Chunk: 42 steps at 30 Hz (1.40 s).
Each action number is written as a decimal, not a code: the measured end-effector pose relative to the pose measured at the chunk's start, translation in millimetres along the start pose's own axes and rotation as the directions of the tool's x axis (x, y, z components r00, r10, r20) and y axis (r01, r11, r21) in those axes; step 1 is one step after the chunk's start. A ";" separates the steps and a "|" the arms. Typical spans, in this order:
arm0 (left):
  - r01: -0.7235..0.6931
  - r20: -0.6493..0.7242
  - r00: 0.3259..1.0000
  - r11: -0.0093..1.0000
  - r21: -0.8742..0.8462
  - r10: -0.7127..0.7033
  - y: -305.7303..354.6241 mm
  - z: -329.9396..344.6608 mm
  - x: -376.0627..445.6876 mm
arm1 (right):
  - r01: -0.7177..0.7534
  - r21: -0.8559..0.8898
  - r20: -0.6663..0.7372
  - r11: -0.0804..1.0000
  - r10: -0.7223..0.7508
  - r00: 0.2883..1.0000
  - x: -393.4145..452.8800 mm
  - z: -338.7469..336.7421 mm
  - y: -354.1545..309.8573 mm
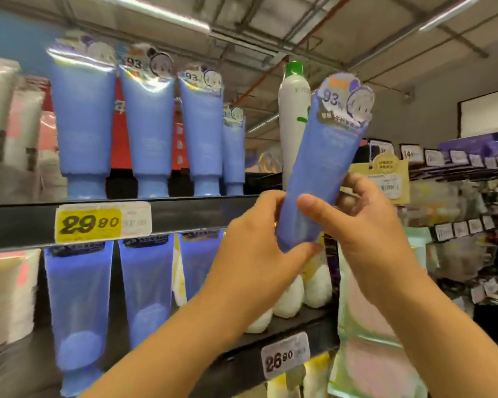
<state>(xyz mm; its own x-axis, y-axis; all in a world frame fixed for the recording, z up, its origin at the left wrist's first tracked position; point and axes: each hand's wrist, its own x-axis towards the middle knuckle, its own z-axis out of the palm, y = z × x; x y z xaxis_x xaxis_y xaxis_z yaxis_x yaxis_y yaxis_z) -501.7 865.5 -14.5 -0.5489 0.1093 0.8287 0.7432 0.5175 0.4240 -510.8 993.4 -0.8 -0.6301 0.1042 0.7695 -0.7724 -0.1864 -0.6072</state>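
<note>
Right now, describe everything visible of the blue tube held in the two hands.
The blue tube is a soft-looking plastic squeeze tube, periwinkle, with a shaped card label reading 93 at its flat upper end. It is held up off the shelf, top leaning right. The left hand grips its lower end; the right hand holds it with the thumb across the front. Fine print is blurred.
</note>
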 end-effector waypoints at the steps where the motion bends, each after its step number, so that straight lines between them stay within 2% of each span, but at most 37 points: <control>1: -0.019 -0.013 1.000 1.000 0.011 0.019 2.2 -0.2 6.8 | 0.013 0.019 -0.006 1.000 -0.013 1.000 6.6 -0.3 -1.3; 5: -0.047 -0.072 0.996 0.997 0.056 0.051 5.1 -3.3 33.8 | 0.066 0.021 0.013 0.998 -0.067 0.998 29.2 6.1 -4.5; 10: -0.027 -0.145 0.989 0.997 0.067 0.036 4.7 -7.6 68.7 | 0.083 -0.079 0.079 0.993 -0.076 0.994 63.1 11.7 -8.5; 12: -0.012 -0.199 0.980 0.995 0.100 0.032 2.3 -9.7 81.0 | 0.073 -0.114 0.060 0.991 -0.066 0.996 65.4 5.7 -2.3; 16: 0.032 -0.249 0.968 0.981 0.192 0.017 -6.6 -9.5 99.6 | 0.010 -0.111 -0.013 0.994 -0.012 1.000 39.5 -10.8 34.3; 20: 0.129 -0.258 0.964 0.965 0.228 -0.068 -17.7 -1.9 107.9 | -0.089 -0.115 -0.097 0.989 0.078 0.992 -1.0 -18.7 88.4; 23: 0.175 -0.252 0.961 0.953 0.249 -0.110 -23.9 1.1 111.3 | -0.165 -0.234 -0.152 0.958 0.131 0.980 -18.3 -23.1 123.4; 27: 0.209 -0.252 0.959 0.930 0.303 -0.133 -26.9 1.7 115.7 | -0.235 -0.508 -0.220 0.829 0.139 0.966 -20.5 -25.1 145.9; 30: 0.228 -0.241 0.959 0.911 0.343 -0.149 -27.8 2.5 116.7 | -0.286 -0.570 -0.244 0.770 0.174 0.954 -17.3 -20.9 150.4; 36: 0.235 -0.242 0.959 0.891 0.388 -0.147 -25.9 1.0 113.5 | -0.414 -0.571 -0.309 0.709 0.281 0.909 -12.0 -22.1 161.3; 42: 0.223 -0.249 0.962 0.859 0.462 -0.116 -22.7 2.0 110.0 | -0.466 -0.557 -0.333 0.688 0.330 0.884 -6.9 -29.8 173.1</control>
<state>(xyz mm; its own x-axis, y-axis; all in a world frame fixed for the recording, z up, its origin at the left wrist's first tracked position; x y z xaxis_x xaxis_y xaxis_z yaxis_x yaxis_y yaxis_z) -579.7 867.5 66.3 -0.5185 -0.1663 0.8388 0.3391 0.8605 0.3802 -642.6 989.6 -117.0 -0.8380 0.3556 0.4139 -0.2821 0.3670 -0.8864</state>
